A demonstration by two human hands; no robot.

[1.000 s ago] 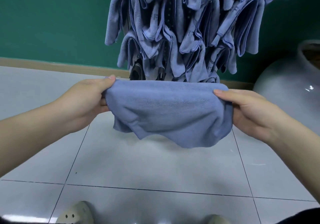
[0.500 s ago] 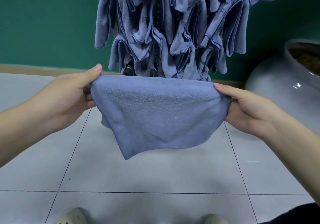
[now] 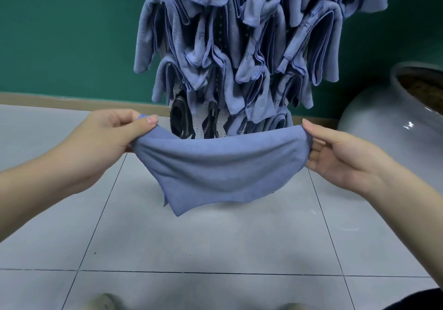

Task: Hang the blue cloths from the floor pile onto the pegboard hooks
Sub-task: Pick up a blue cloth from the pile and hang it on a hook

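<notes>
Now that the cloth (image 3: 220, 165) sags lower btwn yr pinching left hand (image 3: 105, 139) & right hand (image 3: 340, 156), it's spread, ready for a pegboard (image 3: 211, 127) hook.

Both hands (image 3: 105, 146) (image 3: 342, 158) pinch a blue cloth (image 3: 220, 165) before hung cloths (image 3: 239, 46).

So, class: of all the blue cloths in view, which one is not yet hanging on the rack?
The blue cloth stretched between the left hand and right hand; it sags over the floor, while the hung cloths drape from the pegboard behind.

Left hand (image 3: 105, 139) and right hand (image 3: 342, 156) apart, fingers pinching.
</notes>
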